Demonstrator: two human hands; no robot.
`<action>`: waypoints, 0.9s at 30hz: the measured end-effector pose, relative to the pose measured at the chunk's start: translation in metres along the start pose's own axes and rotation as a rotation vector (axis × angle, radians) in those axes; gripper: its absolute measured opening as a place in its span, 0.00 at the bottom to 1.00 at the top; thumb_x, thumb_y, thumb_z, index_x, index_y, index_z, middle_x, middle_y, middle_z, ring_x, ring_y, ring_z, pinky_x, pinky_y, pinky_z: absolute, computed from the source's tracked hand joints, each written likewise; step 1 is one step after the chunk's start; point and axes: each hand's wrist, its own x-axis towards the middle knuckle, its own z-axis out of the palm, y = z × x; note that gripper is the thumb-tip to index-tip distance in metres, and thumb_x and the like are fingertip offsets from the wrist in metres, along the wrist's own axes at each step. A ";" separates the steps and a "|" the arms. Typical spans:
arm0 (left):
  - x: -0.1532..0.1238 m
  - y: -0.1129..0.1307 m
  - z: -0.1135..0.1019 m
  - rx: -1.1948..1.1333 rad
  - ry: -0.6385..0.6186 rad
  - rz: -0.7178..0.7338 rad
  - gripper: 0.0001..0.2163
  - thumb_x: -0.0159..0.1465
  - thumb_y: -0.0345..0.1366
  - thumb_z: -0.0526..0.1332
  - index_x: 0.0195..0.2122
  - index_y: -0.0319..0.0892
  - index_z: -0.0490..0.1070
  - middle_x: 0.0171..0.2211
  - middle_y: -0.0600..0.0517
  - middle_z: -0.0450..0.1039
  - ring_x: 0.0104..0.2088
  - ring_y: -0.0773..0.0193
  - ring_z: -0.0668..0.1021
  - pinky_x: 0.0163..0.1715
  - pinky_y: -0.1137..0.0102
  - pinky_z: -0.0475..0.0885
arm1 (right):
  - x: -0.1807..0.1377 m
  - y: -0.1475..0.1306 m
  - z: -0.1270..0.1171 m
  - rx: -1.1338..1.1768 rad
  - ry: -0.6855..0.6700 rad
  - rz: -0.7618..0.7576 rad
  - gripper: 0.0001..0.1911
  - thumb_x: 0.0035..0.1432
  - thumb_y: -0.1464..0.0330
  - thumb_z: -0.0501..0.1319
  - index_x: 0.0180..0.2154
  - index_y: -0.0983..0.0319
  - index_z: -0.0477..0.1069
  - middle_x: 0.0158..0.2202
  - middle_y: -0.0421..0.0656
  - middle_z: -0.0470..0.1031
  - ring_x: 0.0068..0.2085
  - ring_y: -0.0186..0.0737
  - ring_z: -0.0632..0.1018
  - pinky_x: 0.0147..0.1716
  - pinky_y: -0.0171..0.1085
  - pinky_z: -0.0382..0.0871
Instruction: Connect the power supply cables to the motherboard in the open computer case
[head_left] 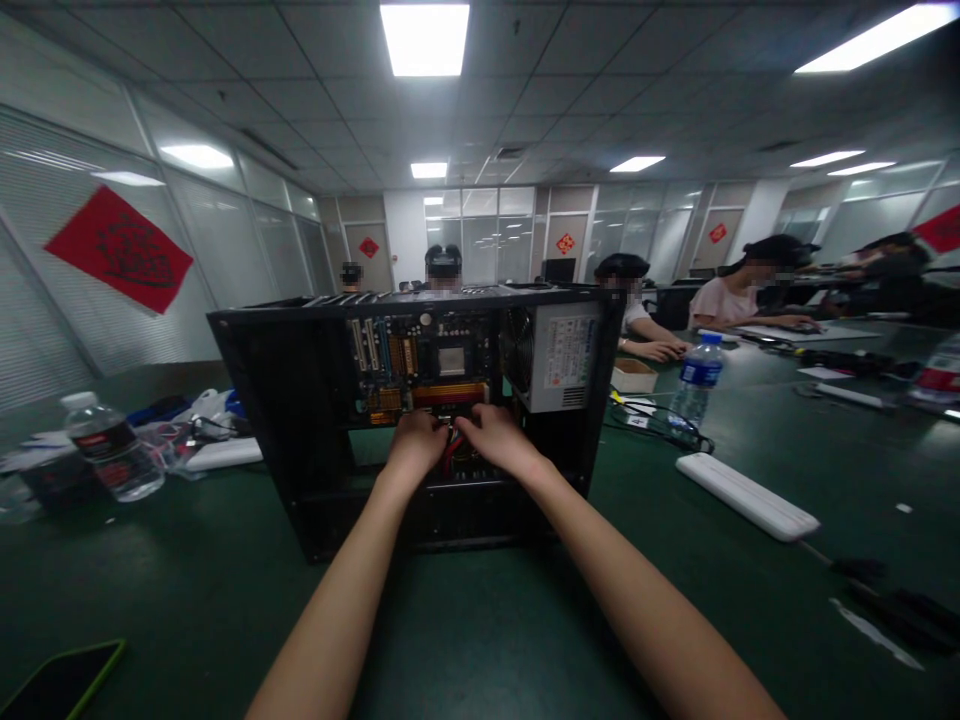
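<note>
An open black computer case (285, 400) stands on the green table, its side panel off. Inside I see the motherboard (424, 365) and a grey power supply (566, 355) with a fan. Both my hands reach into the lower middle of the case. My left hand (414, 445) is closed with fingers curled around red cables (450, 450) below the motherboard. My right hand (495, 438) is also closed, pinching the same bundle from the right. The fingertips are hidden behind the knuckles.
A water bottle (112, 448) lies at the left, another bottle (696, 385) stands right of the case. A white power strip (746, 497) and dark tools (892, 605) lie at the right. A phone (64, 680) sits bottom left. Several people sit at the far side.
</note>
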 end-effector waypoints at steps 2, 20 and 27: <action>-0.002 -0.002 -0.001 -0.006 0.000 0.012 0.12 0.66 0.37 0.60 0.41 0.41 0.83 0.44 0.43 0.83 0.47 0.56 0.82 0.46 0.70 0.72 | 0.000 0.000 0.000 0.008 0.004 0.003 0.14 0.66 0.63 0.61 0.32 0.65 0.75 0.32 0.47 0.79 0.32 0.39 0.75 0.30 0.35 0.54; 0.005 -0.010 0.003 -0.006 0.029 0.005 0.12 0.65 0.39 0.60 0.39 0.42 0.83 0.42 0.42 0.83 0.46 0.52 0.82 0.44 0.67 0.72 | 0.011 0.018 0.001 0.176 -0.078 0.163 0.12 0.65 0.65 0.63 0.32 0.67 0.76 0.31 0.47 0.78 0.32 0.39 0.76 0.30 0.33 0.59; -0.001 -0.009 -0.003 -0.037 -0.003 0.010 0.12 0.65 0.40 0.60 0.39 0.44 0.84 0.42 0.43 0.83 0.46 0.54 0.82 0.43 0.68 0.72 | 0.011 0.006 -0.001 0.474 -0.219 0.349 0.11 0.70 0.69 0.58 0.33 0.66 0.71 0.29 0.44 0.79 0.21 0.31 0.73 0.20 0.31 0.58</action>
